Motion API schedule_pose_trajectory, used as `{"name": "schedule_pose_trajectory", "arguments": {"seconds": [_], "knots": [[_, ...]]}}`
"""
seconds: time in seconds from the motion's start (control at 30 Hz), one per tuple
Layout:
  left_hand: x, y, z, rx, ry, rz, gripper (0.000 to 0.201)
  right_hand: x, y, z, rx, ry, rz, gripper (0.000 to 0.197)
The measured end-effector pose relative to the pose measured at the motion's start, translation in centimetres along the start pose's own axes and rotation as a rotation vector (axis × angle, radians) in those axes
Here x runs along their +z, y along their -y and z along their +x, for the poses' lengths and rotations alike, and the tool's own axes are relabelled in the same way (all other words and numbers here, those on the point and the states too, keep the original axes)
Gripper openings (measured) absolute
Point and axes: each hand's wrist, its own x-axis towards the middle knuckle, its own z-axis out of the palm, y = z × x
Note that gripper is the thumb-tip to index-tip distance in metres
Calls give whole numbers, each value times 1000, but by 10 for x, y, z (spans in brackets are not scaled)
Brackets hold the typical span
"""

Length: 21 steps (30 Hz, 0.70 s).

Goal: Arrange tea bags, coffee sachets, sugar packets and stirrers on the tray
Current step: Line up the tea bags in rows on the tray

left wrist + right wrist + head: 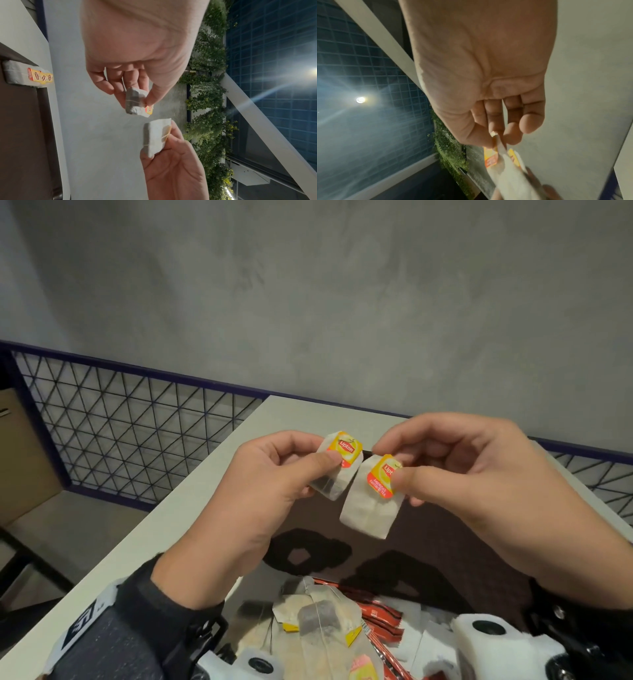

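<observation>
Holding one tea bag apiece above the dark tray [445, 542], the left hand [270, 484] pinches the left tea bag [337, 465] at its tag while the right hand [479, 474] pinches the right tea bag [371, 508] the same way. The bags hang just beside each other, so their strings could snag. A loosened pinch would likely drop one onto the pile of sachets [342, 621] below.

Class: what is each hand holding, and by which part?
Left hand pinches one tea bag at its tag; right hand pinches another tea bag likewise.
</observation>
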Motion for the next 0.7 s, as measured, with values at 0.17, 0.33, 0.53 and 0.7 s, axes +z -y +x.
{"name": "schedule_pose_trajectory", "arguments": {"seconds": [0.17, 0.33, 0.53, 0.7], "knots": [[6, 2, -6, -49, 106, -55, 18, 15, -10, 1, -78, 29, -165, 13], [7, 3, -7, -66, 114, -55, 15, 16, -16, 3, -109, -53, -314, 25], [10, 0, -8, -92, 107, -107, 13, 21, -17, 3, -129, -75, -315, 31], [11, -1, -9, -64, 105, -95, 23, 21, -20, 3, -114, -104, -294, 37]]}}
